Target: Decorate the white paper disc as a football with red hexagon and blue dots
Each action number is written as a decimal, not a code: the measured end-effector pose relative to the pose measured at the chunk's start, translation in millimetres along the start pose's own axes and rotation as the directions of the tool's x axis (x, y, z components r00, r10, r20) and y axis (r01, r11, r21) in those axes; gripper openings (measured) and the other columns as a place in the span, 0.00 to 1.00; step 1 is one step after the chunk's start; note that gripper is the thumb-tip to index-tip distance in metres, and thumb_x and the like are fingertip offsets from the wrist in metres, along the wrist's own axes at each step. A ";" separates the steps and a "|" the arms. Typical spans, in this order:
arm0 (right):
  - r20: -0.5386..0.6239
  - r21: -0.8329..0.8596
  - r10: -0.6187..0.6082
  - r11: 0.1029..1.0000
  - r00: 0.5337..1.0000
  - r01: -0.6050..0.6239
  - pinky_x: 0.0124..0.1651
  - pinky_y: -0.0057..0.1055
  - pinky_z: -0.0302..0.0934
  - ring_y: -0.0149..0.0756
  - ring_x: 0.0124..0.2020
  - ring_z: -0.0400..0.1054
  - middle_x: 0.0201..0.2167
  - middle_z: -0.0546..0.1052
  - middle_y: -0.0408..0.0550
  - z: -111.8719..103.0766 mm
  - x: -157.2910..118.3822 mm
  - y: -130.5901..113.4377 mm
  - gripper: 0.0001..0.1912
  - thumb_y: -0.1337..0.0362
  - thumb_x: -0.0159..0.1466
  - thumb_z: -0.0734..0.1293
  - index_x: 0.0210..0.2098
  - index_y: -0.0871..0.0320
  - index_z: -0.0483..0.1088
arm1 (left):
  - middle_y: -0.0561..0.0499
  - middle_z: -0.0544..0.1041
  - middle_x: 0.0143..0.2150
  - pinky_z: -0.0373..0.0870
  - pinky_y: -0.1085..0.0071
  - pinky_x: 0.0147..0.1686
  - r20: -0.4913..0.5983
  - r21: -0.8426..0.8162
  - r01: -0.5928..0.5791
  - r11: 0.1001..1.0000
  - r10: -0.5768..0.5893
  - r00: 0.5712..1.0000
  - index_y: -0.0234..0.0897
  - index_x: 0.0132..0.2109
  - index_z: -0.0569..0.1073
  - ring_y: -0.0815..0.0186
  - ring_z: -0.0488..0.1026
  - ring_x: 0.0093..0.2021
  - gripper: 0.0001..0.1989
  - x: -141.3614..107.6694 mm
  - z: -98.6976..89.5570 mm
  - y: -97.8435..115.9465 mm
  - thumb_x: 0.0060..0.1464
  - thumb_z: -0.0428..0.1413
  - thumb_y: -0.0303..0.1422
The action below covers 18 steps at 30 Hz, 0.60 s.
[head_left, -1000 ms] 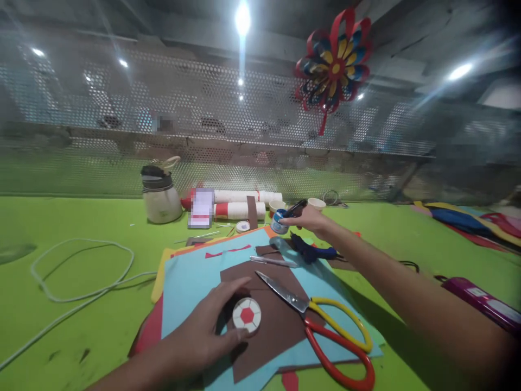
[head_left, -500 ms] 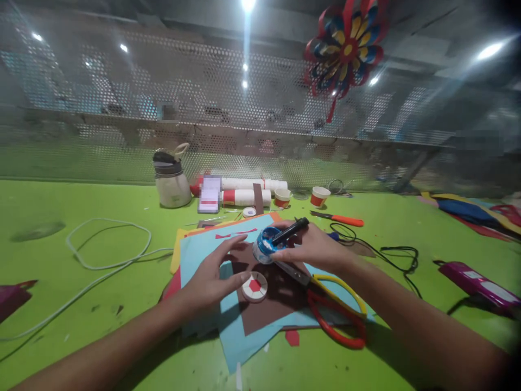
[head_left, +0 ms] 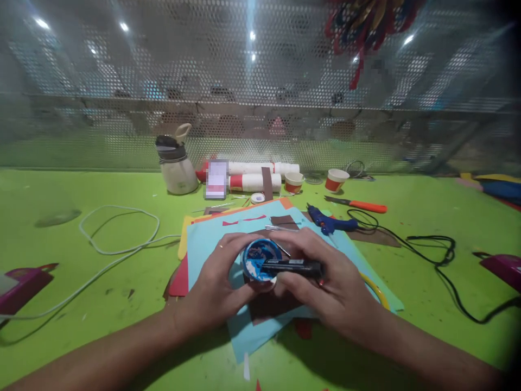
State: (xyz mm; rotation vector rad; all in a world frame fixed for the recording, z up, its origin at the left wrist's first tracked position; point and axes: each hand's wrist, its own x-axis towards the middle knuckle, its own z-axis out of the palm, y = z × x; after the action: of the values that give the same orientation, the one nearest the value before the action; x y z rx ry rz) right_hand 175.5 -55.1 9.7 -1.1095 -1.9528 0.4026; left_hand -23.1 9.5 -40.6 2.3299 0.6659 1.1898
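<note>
Hold the blue pot level over the brown paper, your left hand curled around its side, your right hand half-closed by the black marker leaning inside, its grip unclear.

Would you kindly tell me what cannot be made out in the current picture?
In the head view:
Black marker: lettering too small to read.
Brown sheet: middle covered by the blue tub.
Yellow handle: remainder hidden by the right grip.
Phone: screen pixelated.
Hanging ornament: cut off by the top edge.
Rightmost purple object: cut off by the frame edge.
</note>
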 end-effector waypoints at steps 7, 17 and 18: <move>-0.072 -0.098 -0.123 0.988 0.990 0.115 0.36 0.31 0.67 0.36 0.34 0.74 0.32 0.80 0.44 -16.2 -6.2 -17.0 0.06 0.61 0.66 0.66 0.43 0.50 0.67 | 0.45 0.71 0.56 0.68 0.55 0.54 0.013 0.030 -0.003 1.000 0.002 1.000 0.44 0.61 0.63 0.56 0.66 0.57 0.26 -0.1 -2.3 -3.0 0.57 0.60 0.31; -0.051 -0.090 0.058 0.994 0.997 -0.062 0.35 0.27 0.67 0.32 0.35 0.74 0.37 0.79 0.39 -25.3 -6.2 -7.5 0.10 0.65 0.63 0.68 0.44 0.46 0.70 | 0.46 0.70 0.56 0.67 0.55 0.54 0.049 0.087 -0.004 0.996 0.000 0.999 0.43 0.62 0.60 0.56 0.64 0.57 0.28 -0.3 -2.9 -9.3 0.57 0.59 0.29; -0.018 -0.081 0.051 0.995 0.999 -0.053 0.34 0.28 0.67 0.33 0.35 0.74 0.37 0.79 0.39 -26.1 -6.7 -7.4 0.11 0.66 0.63 0.68 0.45 0.46 0.70 | 0.46 0.71 0.55 0.68 0.55 0.53 0.055 0.106 -0.001 0.994 -0.005 0.998 0.43 0.62 0.60 0.56 0.65 0.56 0.28 -0.2 -3.1 -9.4 0.57 0.59 0.30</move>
State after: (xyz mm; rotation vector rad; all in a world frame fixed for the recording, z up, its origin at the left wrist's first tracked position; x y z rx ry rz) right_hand 193.8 -67.8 26.6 -1.2144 -1.9448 0.3435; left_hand -27.9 17.2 -44.5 2.4391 0.7278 1.1098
